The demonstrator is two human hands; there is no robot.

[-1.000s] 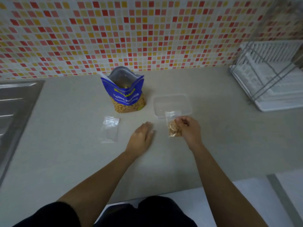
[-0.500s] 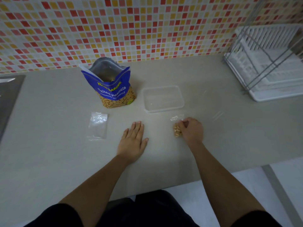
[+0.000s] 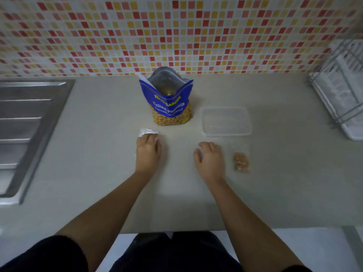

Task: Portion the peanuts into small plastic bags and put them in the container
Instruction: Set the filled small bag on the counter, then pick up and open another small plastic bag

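Left hand over a small empty clear plastic bag, pinching or just pressing unclear, right hand relaxed, holding nothing, small peanut-filled clear bag just right of it, clear rectangular plastic container beyond, open blue peanut pouch far centre.

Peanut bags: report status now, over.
Left hand rests on the empty bag; right hand open, holds nothing. Filled bag lies on the counter, outside the container. Nothing blocks the container.

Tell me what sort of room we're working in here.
Most likely a home kitchen: a steel sink with a ribbed drainboard on the left, a dish rack on the right, and a tiled wall behind the counter.
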